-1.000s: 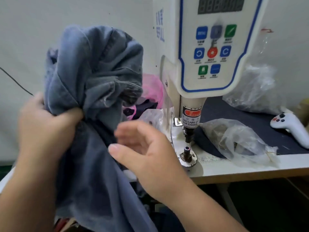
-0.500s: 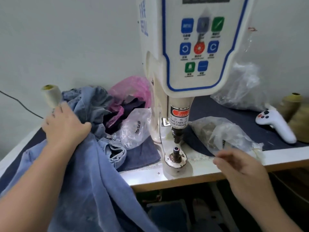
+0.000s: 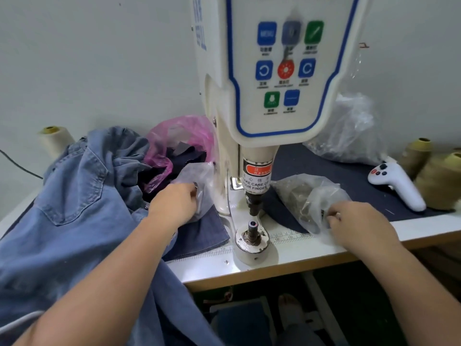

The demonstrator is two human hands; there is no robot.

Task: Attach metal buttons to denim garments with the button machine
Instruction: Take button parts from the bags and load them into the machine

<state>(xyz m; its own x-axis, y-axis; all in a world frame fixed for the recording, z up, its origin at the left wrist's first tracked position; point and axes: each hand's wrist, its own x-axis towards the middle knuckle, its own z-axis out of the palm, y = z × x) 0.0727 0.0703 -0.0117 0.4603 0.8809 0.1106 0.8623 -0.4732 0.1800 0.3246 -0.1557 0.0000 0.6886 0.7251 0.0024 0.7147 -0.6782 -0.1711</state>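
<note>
The white button machine [image 3: 274, 78] stands at the middle, its lower die [image 3: 253, 224] bare under the punch. A blue denim garment [image 3: 74, 208] is heaped on the left and hangs over the table edge. My left hand [image 3: 174, 202] reaches into a clear plastic bag [image 3: 199, 176] left of the machine, fingers curled inside; what they hold is hidden. My right hand [image 3: 356, 221] pinches the mouth of another clear bag [image 3: 299, 193] of small metal parts on the right.
A pink bag [image 3: 182, 136] with dark cloth sits behind the denim. A white handheld controller [image 3: 396, 186], thread cones [image 3: 434, 176] and a crumpled clear bag [image 3: 349, 131] lie at the right. Another cone [image 3: 55, 138] stands at the far left. A ruler strip [image 3: 289, 237] runs along the table front.
The denim went from held up in front of me down onto the table at the left. My left hand left it for the left bag; my right hand reached the right bag.
</note>
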